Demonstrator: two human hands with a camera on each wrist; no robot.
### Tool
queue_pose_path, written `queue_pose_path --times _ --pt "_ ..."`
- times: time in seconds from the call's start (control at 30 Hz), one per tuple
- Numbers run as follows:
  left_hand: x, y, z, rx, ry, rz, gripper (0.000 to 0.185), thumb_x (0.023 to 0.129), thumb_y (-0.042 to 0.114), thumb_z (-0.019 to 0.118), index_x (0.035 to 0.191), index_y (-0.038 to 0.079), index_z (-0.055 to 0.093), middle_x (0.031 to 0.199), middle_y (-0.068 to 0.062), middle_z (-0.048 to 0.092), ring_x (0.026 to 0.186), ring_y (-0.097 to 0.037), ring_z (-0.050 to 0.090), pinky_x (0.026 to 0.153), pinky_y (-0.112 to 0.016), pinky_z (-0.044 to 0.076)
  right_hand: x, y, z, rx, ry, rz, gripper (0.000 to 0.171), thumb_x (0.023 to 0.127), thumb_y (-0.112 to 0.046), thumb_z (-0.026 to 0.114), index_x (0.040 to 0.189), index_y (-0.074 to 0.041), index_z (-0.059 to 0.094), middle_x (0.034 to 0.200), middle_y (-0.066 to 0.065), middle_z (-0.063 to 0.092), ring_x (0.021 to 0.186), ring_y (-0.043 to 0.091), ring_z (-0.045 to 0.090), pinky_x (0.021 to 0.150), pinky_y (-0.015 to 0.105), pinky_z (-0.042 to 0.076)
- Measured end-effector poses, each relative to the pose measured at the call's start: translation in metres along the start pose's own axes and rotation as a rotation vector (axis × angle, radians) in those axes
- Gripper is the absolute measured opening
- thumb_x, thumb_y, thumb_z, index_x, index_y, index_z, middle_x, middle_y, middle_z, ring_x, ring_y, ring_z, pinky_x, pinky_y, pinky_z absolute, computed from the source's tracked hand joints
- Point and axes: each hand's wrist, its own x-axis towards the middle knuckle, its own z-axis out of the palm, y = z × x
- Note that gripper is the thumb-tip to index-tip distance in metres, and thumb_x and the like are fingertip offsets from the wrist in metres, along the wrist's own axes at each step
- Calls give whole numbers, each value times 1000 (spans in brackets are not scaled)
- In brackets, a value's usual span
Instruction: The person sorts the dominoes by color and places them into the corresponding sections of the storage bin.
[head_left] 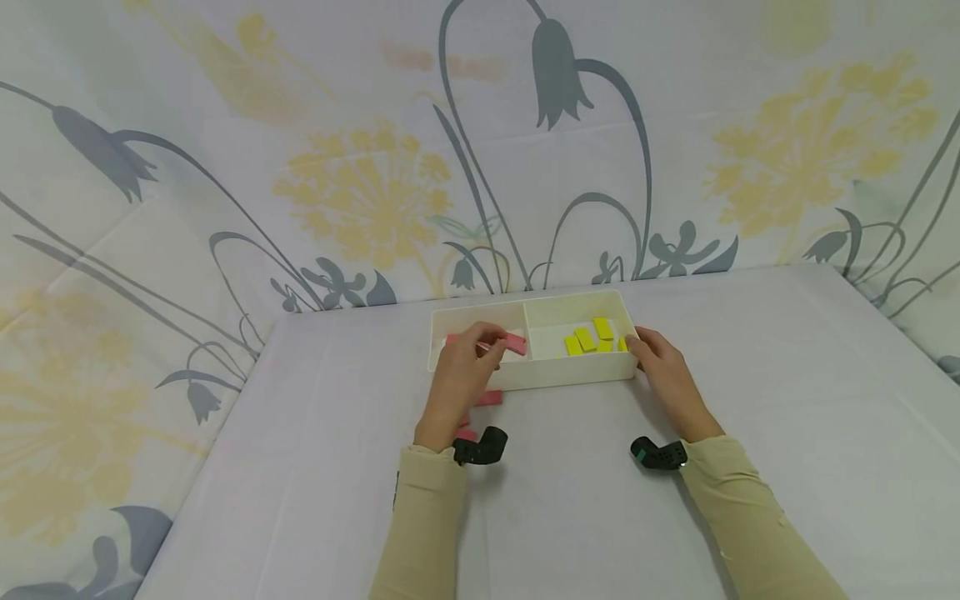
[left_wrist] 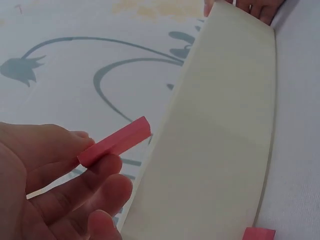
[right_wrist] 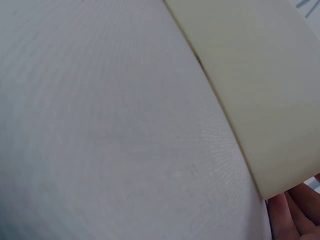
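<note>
A white two-compartment tray [head_left: 570, 373] sits on the table. Several yellow blocks [head_left: 588, 337] lie in its right compartment. My left hand [head_left: 468, 367] pinches a pink block [head_left: 514, 342] over the left compartment; in the left wrist view the pink block [left_wrist: 116, 141] sticks out from between thumb and fingers beside the tray's wall [left_wrist: 220, 140]. My right hand [head_left: 654, 354] holds the tray's right end, with fingers curled on its corner. In the right wrist view only the tray's wall [right_wrist: 260, 85] and fingertips [right_wrist: 295, 212] show.
More pink blocks lie on the white tablecloth in front of the tray, one [head_left: 489, 398] by my left wrist and another [left_wrist: 258, 233] below the tray wall. A flowered cloth backdrop [head_left: 480, 142] rises behind the table. Black wrist cameras [head_left: 480, 447] sit on both sleeves.
</note>
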Motion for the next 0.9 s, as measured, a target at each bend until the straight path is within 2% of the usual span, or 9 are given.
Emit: queue_pose_path --times 0.23,0.5,0.9 --pt "1 -2 0 -68 -14 -57 29 89 32 53 113 16 59 97 -5 63 72 -17 59 65 -32 45 0 -1 0 -3 4 3 70 90 -55 34 140 -8 25 141 12 29 124 28 31 99 48 27" --pt "1 -3 0 -91 -34 -68 28 89 32 52 114 20 59 96 -6 62 67 -17 59 48 -30 45 -1 1 0 -6 3 1 70 90 -54 34 140 -7 25 141 13 29 124 29 31 99 48 27" --pt "3 -6 3 -133 -1 -61 30 89 30 53 115 16 59 96 -10 63 72 -16 58 55 -29 47 0 0 1 -5 4 11 71 89 -55 34 140 -7 24 141 13 29 124 30 32 99 49 27"
